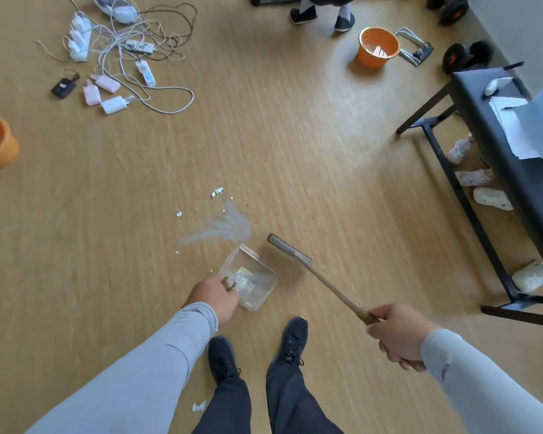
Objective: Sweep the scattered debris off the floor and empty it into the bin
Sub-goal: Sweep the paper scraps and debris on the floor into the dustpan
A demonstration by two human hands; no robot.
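Early stage: left hand [215, 294] gripped clear dustpan [248, 278] low by floor [295, 151], right hand [395, 335] clenched broom [290, 253] handle; debris [226, 222] unswept ahead of pan, orange bin [378, 47] far off.

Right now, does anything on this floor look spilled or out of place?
Yes. A grey smear of dust and crumpled foil scraps lie scattered ahead of the clear dustpan. One white scrap sits behind, near the person's shoes. Tangled chargers and cables sprawl far left.
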